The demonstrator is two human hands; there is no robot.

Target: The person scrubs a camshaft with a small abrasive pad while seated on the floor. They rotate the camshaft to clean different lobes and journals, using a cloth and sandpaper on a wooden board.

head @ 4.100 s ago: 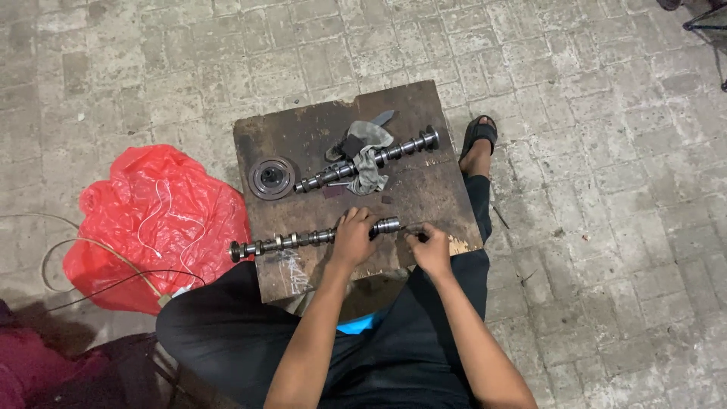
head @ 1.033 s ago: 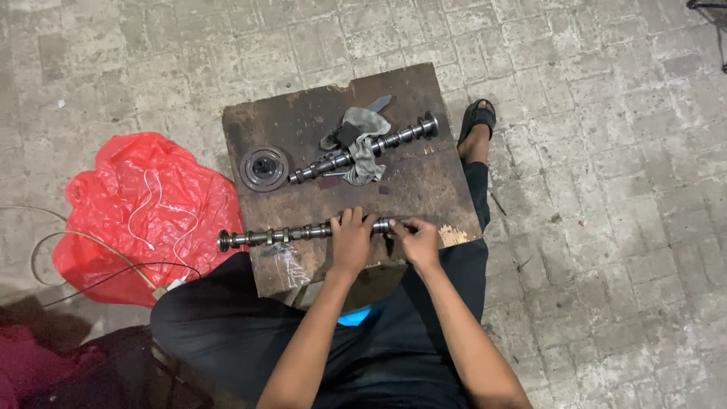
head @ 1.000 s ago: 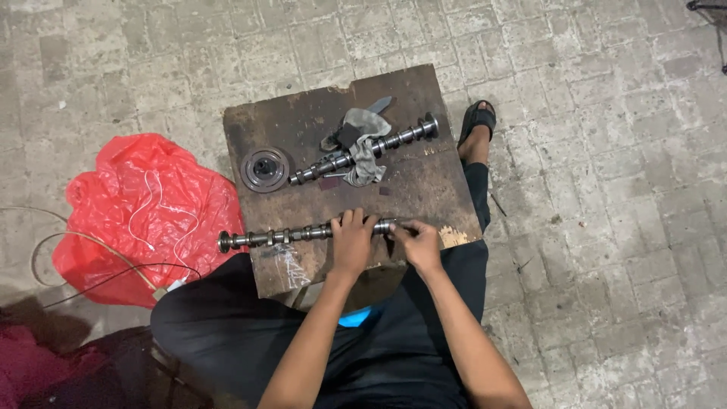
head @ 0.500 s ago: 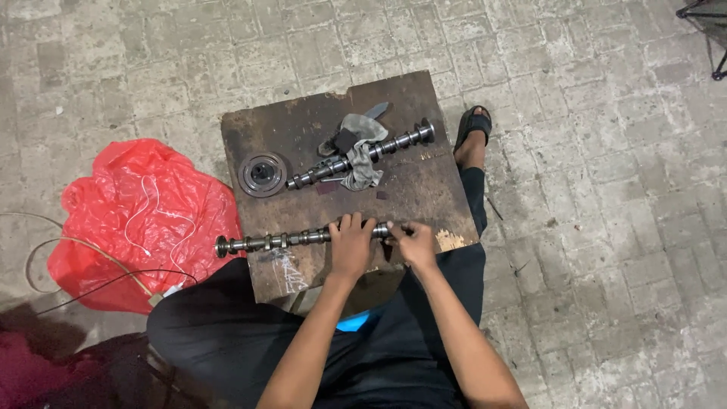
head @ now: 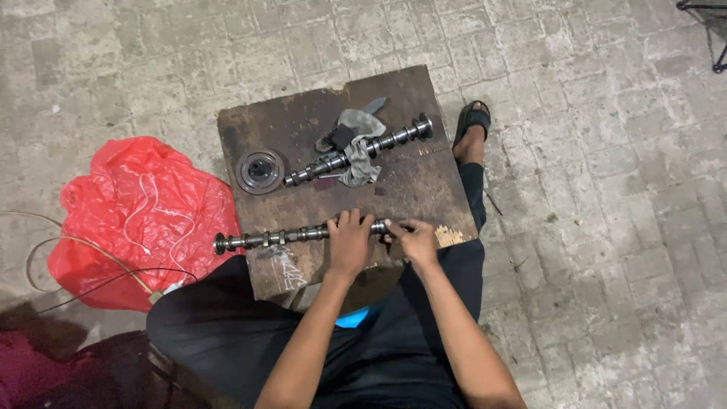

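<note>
The near camshaft [head: 288,235] lies along the wooden board's [head: 424,189] front edge, its end overhanging; the left hand [head: 350,244] wraps it, and the right hand [head: 413,238] pinches something small at its end. A second camshaft [head: 394,139] waits under a grey rag [head: 362,151], apparently untouched.

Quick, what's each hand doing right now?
Left hand: closed over the near camshaft lying on the wooden board.
Right hand: fingers pinched at the same shaft's right end; the exact grip cannot be told.
</note>
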